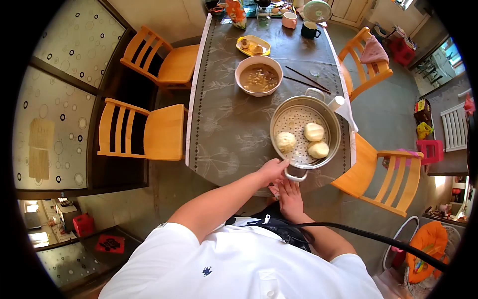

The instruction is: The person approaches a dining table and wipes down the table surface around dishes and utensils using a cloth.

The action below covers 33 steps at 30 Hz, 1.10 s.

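Observation:
A metal steamer pot (334, 132) with a perforated base stands near the table's right front edge. Three pale buns (314, 132) lie inside it. My left hand (273, 170) is at the pot's near left rim, beside the front handle, with its fingers bent together; what they hold, if anything, is too small to name. Just below the front handle is my right hand (290, 196), its fingers stretched out and close to my left hand. Something small and pale shows between the hands, too unclear to name.
Behind the pot are a bowl of brown soup (259, 76), dark chopsticks (307, 79), a yellow-rimmed dish (253, 46) and two mugs (310, 30). Wooden chairs (165, 132) flank the table (219, 124). A black cable (368, 233) crosses my right arm.

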Motion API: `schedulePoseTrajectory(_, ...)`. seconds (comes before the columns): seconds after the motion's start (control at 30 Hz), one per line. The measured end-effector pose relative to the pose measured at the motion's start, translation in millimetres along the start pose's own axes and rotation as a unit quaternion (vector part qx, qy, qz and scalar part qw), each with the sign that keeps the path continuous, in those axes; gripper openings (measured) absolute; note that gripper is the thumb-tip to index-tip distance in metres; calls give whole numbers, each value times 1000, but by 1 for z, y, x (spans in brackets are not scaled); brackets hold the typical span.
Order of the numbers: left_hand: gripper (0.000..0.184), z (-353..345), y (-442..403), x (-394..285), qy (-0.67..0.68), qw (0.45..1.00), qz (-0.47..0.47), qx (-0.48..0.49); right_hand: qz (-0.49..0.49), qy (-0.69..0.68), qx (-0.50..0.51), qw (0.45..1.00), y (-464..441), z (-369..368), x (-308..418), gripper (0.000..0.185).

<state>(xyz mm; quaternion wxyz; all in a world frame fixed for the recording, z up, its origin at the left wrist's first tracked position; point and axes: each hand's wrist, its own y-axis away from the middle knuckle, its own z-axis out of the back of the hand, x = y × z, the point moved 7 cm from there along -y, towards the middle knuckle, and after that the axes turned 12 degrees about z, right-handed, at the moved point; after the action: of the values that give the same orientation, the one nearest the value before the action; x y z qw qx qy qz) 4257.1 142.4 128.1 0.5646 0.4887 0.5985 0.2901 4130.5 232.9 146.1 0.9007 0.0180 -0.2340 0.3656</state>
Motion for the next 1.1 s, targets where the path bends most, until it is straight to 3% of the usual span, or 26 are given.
schedulePoseTrajectory(0.13, 37, 79, 56, 36, 44, 991, -125, 2, 4, 18, 60, 998, -47, -26, 25, 67)
schedulePoseTrajectory(0.23, 34, 169, 112, 95, 102, 987, -106, -61, -60, 46, 66, 995, -90, -49, 34, 69)
schedulePoseTrajectory(0.33, 32, 276, 158, 182, 162, 970, -117, -136, -119, 113, 9, 986, -141, -66, 38, 69)
schedulePoseTrajectory(0.47, 20, 402, 218, 342, 213, 934, -39, -286, -200, 171, -91, 961, -216, -82, 22, 73)
schedulePoseTrajectory(0.57, 15, 449, 262, 445, 237, 910, 20, -340, -296, 127, -47, 946, -282, -77, 14, 74)
schedulePoseTrajectory(0.63, 12, 461, 279, 473, 242, 896, 63, -366, -330, 95, -26, 939, -324, -83, 19, 74)
schedulePoseTrajectory(0.8, 10, 463, 273, 456, 243, 892, 104, -368, -198, 127, 31, 971, -384, -144, 82, 69)
schedulePoseTrajectory(0.93, 17, 462, 235, 383, 170, 932, 84, -309, -7, 85, 38, 996, -336, -150, 138, 69)
schedulePoseTrajectory(1.0, 21, 479, 211, 354, 114, 942, 47, -311, -26, 40, 36, 998, -294, -129, 136, 68)
schedulePoseTrajectory(1.1, 25, 490, 207, 289, 120, 941, 21, -315, -202, 78, 21, 976, -234, -97, 92, 71)
